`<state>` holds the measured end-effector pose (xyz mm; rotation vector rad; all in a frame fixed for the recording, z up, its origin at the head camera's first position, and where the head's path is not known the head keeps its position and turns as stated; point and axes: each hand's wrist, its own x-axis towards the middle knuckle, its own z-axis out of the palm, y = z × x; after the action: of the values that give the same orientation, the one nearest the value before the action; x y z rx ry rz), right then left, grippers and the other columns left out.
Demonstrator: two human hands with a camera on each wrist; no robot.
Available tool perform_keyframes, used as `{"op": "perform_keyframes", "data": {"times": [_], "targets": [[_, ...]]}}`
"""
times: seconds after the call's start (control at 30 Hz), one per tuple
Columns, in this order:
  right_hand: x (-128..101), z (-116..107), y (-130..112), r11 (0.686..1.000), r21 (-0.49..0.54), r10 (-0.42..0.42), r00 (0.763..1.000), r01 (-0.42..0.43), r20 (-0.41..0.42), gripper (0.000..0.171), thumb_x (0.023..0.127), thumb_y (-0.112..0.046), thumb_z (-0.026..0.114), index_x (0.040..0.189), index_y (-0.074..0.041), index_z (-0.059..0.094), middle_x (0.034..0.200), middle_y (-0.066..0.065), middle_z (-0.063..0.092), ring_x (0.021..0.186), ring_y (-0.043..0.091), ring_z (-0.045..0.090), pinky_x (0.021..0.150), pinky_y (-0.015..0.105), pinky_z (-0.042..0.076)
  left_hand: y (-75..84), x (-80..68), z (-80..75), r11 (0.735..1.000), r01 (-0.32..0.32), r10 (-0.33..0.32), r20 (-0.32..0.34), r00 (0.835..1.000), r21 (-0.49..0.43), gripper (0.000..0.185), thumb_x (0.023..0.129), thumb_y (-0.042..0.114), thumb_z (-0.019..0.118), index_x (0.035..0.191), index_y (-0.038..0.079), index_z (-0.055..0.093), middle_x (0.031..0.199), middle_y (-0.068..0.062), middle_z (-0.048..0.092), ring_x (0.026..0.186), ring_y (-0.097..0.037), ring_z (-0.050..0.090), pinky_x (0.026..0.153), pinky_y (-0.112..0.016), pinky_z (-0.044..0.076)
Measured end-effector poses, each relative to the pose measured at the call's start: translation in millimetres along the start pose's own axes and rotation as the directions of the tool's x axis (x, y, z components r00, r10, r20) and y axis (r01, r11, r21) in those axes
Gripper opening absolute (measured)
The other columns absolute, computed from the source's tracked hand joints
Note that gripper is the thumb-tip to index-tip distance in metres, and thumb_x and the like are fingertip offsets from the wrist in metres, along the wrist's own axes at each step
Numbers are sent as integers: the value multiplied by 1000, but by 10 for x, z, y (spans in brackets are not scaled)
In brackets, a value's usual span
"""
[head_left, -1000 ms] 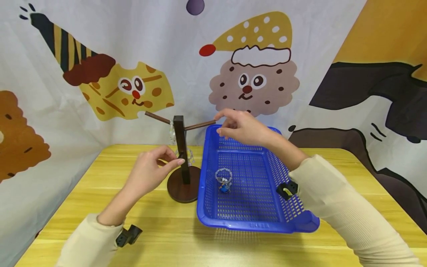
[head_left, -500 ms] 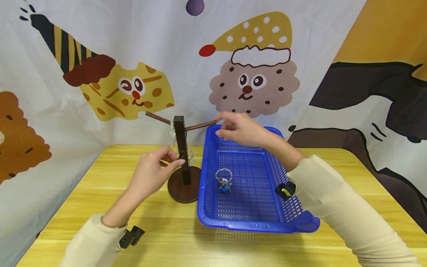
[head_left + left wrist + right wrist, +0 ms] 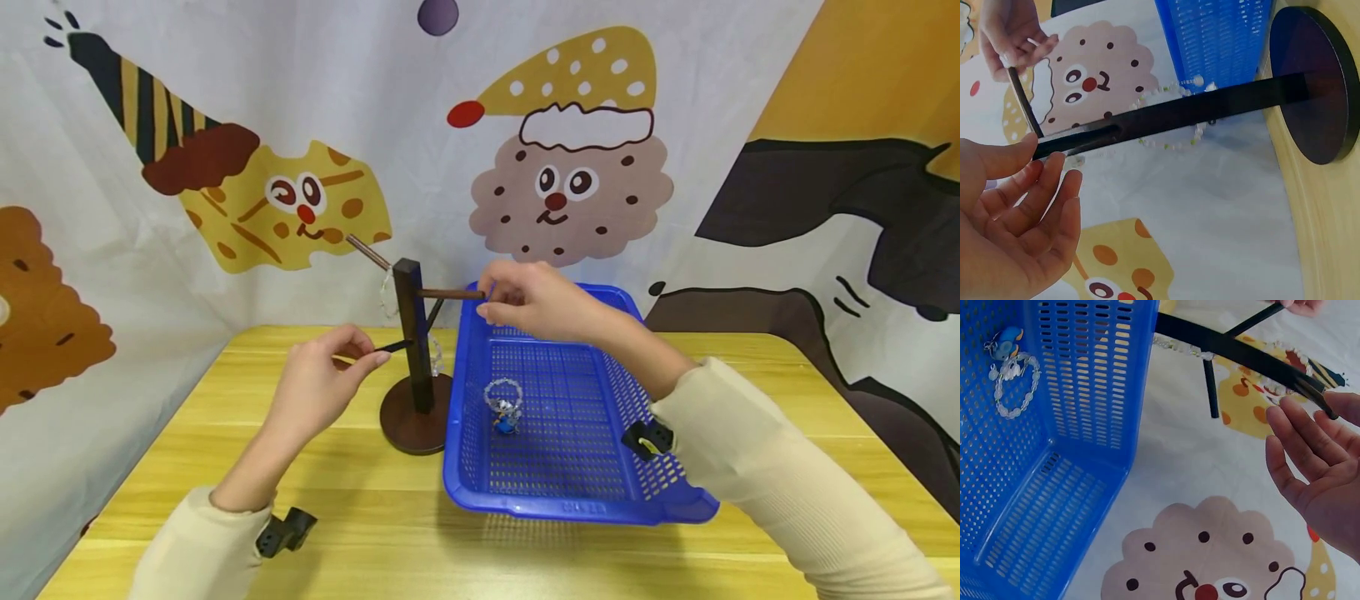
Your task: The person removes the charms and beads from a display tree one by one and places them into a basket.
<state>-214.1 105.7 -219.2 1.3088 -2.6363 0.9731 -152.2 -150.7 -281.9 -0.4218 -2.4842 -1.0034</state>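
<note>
Both hands' fingers pinching pegs of the stand (image 3: 408, 333), hung bracelets (image 3: 1169, 119) half hidden.

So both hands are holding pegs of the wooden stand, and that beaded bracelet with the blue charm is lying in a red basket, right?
Nearly. The basket is blue, not red, as the head view shows. The bracelet lies in it, while the left hand and right hand each hold a peg of the stand.

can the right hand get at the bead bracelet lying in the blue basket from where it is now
Probably yes. The right hand is at the stand's peg over the blue basket, which is open-topped, and the bead bracelet lies uncovered on its floor below.
</note>
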Motion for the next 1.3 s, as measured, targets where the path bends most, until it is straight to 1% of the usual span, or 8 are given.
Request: {"op": "perform_keyframes", "data": {"times": [0.17, 0.23, 0.4, 0.5, 0.67, 0.83, 0.97, 1.3], "targets": [[0, 51, -63, 997, 3, -80, 997, 80, -6, 9, 85, -4, 62, 85, -6, 53, 69, -2, 61, 57, 10, 50, 54, 26, 43, -45, 5, -28, 1000, -10, 10, -32, 999, 14, 10, 82, 10, 69, 77, 4, 62, 73, -8, 65, 74, -24, 64, 64, -39, 52], [2, 74, -96, 994, 1, -110, 994, 110, -3, 10, 84, -3, 62, 83, -7, 53, 69, -2, 61, 60, 8, 53, 57, 26, 45, -66, 8, -34, 1000, -14, 15, -48, 999, 26, 9, 82, 8, 69, 78, 4, 63, 74, -9, 66, 74, -25, 64, 64, -40, 52], [12, 133, -237, 988, -4, -155, 987, 155, 41, 12, 85, -5, 62, 81, -9, 52, 71, -4, 59, 66, 5, 56, 64, 24, 48, -124, 33, -47, 999, -28, 32, -91, 995, 42, 7, 83, 6, 67, 78, 2, 64, 75, -12, 66, 72, -28, 64, 62, -43, 52], [25, 166, -313, 986, -5, -165, 984, 166, 71, 13, 85, -6, 62, 81, -10, 50, 71, -4, 58, 66, 5, 55, 65, 23, 48, -168, 65, -52, 999, -32, 35, -100, 994, 35, 7, 84, 6, 66, 78, 2, 65, 76, -13, 67, 73, -29, 64, 62, -43, 52], [68, 221, -386, 986, 4, -166, 981, 167, 103, 12, 85, -6, 61, 83, -8, 50, 73, -2, 61, 68, 6, 55, 66, 21, 47, -250, 138, -58, 1000, -19, 20, -91, 996, 12, 8, 85, 8, 65, 80, 1, 65, 78, -14, 67, 76, -30, 63, 65, -45, 52], [111, 281, -409, 987, 19, -163, 981, 162, 109, 11, 87, -6, 60, 86, -7, 49, 75, 0, 63, 67, 8, 55, 65, 20, 47, -299, 211, -66, 999, 22, -23, -62, 998, -24, 12, 87, 11, 63, 83, 1, 66, 80, -15, 67, 76, -29, 62, 69, -44, 50], [149, 330, -422, 985, 35, -173, 978, 170, 114, 12, 87, -6, 59, 87, -8, 48, 77, 1, 64, 68, 7, 56, 63, 20, 46, -333, 253, -69, 998, 51, -52, -35, 998, -31, 14, 88, 14, 62, 85, 1, 66, 83, -15, 67, 81, -31, 62, 69, -45, 47], [181, 383, -478, 981, 34, -194, 972, 191, 132, 12, 87, -8, 60, 89, -9, 48, 81, -1, 66, 73, 4, 58, 65, 18, 46, -371, 283, -58, 997, 67, -68, -9, 998, -23, 17, 89, 17, 61, 87, 2, 66, 83, -14, 67, 83, -30, 62, 66, -40, 45]]}}
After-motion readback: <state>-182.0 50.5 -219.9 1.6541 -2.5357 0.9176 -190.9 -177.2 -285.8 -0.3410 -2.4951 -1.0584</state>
